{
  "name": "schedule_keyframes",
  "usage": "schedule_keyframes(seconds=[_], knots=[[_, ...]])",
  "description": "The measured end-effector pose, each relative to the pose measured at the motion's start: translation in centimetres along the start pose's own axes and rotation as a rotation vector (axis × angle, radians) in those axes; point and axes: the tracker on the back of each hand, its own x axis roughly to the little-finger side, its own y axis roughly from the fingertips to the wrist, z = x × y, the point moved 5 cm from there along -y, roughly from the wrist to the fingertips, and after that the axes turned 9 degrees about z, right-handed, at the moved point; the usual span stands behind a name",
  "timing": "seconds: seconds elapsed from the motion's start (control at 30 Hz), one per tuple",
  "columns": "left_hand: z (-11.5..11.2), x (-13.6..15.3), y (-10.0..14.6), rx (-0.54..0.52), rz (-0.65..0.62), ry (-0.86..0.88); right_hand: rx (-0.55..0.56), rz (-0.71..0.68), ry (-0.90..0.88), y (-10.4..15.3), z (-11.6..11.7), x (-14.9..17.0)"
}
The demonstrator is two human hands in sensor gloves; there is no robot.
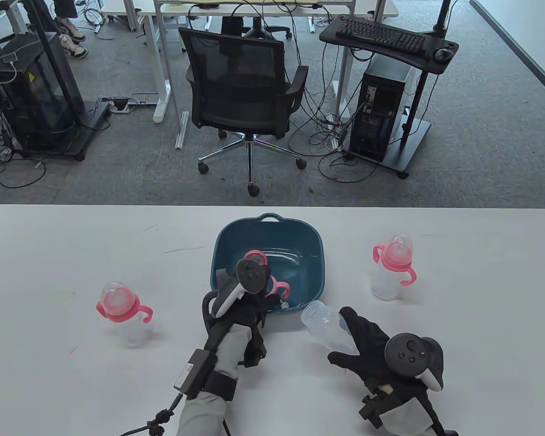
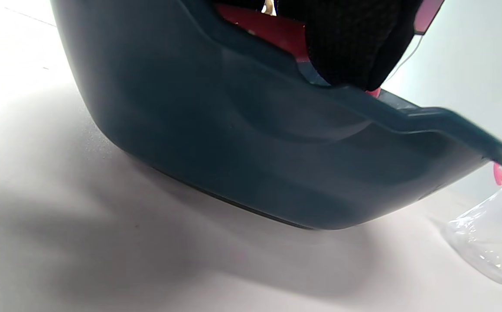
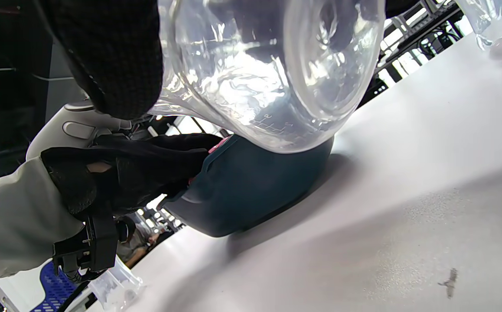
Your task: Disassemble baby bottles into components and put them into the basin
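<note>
A teal basin (image 1: 309, 243) sits mid-table, and its outer wall (image 2: 233, 130) fills the left wrist view. My left hand (image 1: 264, 293) reaches over its near rim and grips a pink handled collar (image 1: 280, 287), with gloved fingers (image 2: 346, 43) curled over the pink part (image 2: 272, 30). A second pink ring (image 1: 256, 257) lies inside the basin. My right hand (image 1: 352, 329) holds a clear bottle body (image 1: 321, 319) tilted toward the basin's near right corner. That body (image 3: 255, 65) sits between my fingers (image 3: 112, 56) just above the basin (image 3: 251, 186).
Two assembled bottles with pink collars stand on the white table: one at the left (image 1: 123, 313), one right of the basin (image 1: 393, 269). Beyond the table's far edge are an office chair (image 1: 240, 91) and a computer cart (image 1: 386, 113).
</note>
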Motion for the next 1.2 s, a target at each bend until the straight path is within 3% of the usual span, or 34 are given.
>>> schedule_keyframes(seconds=[0.27, 0.47, 0.97, 1.2], knots=[[-0.4, 0.1, -0.4, 0.011, 0.021, -0.019, -0.002, 0.0, 0.0, 0.0, 0.0, 0.0], [0.2, -0.4, 0.7, -0.017, -0.019, -0.016, -0.009, -0.001, 0.007, 0.0, 0.2, -0.1], [4.8, 2.4, 8.5, -0.23, -0.175, 0.037, -0.009, -0.004, 0.017, 0.0, 0.4, -0.2], [4.5, 6.2, 11.9, -0.314, -0.209, 0.045, 0.0, -0.002, 0.019, 0.0, 0.4, -0.2]])
